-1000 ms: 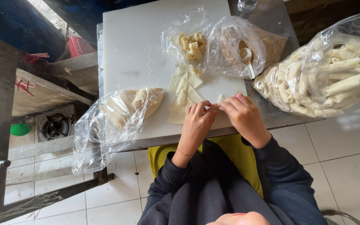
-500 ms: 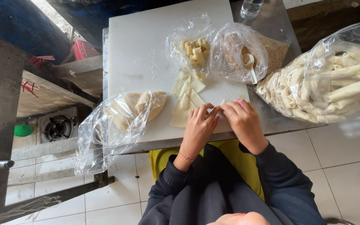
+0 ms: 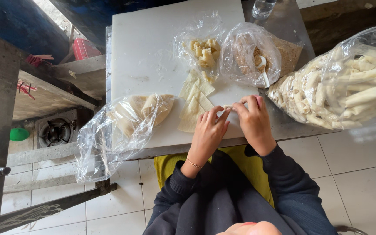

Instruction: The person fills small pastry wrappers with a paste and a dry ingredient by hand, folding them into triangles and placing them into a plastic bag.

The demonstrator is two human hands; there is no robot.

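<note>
White board [image 3: 153, 56] on steel table [image 3: 290, 126], tiled floor [image 3: 357, 174]; left hand [image 3: 207, 132], right hand [image 3: 253, 119] pinching 1 wrapper [image 3: 227, 107].

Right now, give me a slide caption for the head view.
Left hand and right hand pinch a small wrapper on a white board, beside a bag of finished rolls.

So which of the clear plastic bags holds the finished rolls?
The big bag of rolls at the far right, beside the right hand. It is packed with pale rolled sticks; the bag of flat wrappers at the left holds only flat folded sheets.
</note>
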